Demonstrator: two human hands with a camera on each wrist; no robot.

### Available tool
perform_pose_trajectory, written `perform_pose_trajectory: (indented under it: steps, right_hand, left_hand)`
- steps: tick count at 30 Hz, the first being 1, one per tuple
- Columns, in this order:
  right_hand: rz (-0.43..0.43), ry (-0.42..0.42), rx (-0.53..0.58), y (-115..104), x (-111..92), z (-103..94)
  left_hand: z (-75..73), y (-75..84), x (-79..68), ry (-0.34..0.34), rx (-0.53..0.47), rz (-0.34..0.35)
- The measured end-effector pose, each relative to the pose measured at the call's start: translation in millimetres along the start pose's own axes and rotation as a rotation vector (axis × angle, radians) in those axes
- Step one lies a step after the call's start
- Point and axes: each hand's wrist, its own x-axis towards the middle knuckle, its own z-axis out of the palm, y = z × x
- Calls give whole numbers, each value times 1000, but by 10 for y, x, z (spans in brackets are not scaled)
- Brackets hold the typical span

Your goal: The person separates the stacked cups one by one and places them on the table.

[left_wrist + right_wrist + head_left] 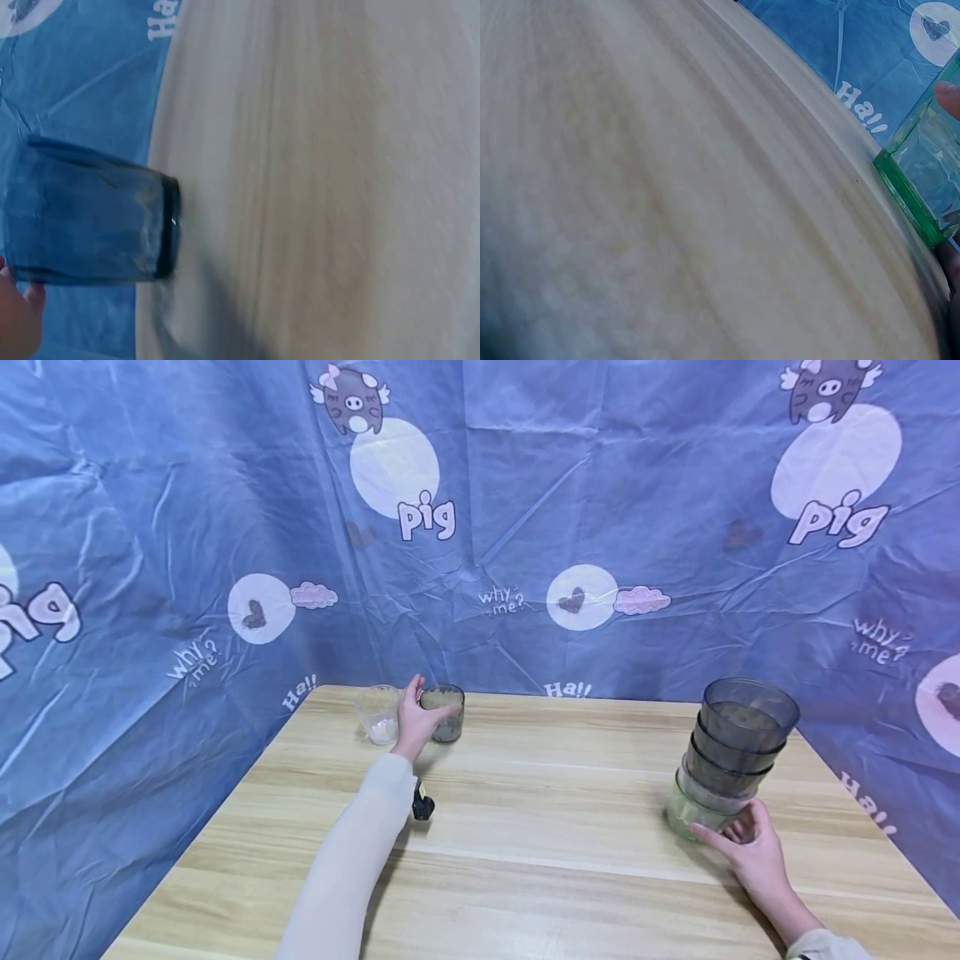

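Note:
At the back left, my left hand [423, 718] is at a dark grey clear tumbler [450, 731], fingers along its left side and thumb across its near side. The same tumbler [97, 214] shows in the left wrist view, with fingertips at its rim. Just left of that hand stands a colourless clear cup [381, 727]. On the right, my right hand [757, 852] grips the green tumbler [686, 814] at the bottom of a leaning stack of tumblers [738, 743]. In the right wrist view, the green tumbler [919, 187] is cut by the frame edge.
A small black object [423, 803] lies beside or under the left sleeve; its kind is unclear. The wooden table [540, 827] meets a blue printed curtain [525, 527] at its back and sides.

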Motion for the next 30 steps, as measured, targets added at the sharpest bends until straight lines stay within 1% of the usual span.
perform_pose_trajectory:
  steps: [4, 8, 12, 16, 19, 27, 30]
  right_hand:
    - [1, 0, 2, 3, -4, 1]
    - [-1, 2, 5, 10, -10, 1]
    - [4, 4, 2, 7, -14, 3]
    - [0, 0, 0, -2, -13, 6]
    - [-5, -3, -2, -7, -12, 9]
    - [-2, 1, -3, -13, -8, 4]
    - [4, 2, -10, -12, -10, -1]
  left_hand:
    - [51, 104, 0, 37, 52, 25]
    - [112, 204, 4, 41, 4, 47]
    - [205, 320, -4, 12, -40, 65]
    - [316, 463, -42, -18, -40, 86]
    - [413, 563, -67, -44, -62, 110]
    - [718, 847, -142, -109, -101, 176]
    - [840, 942, -196, -159, -113, 185]
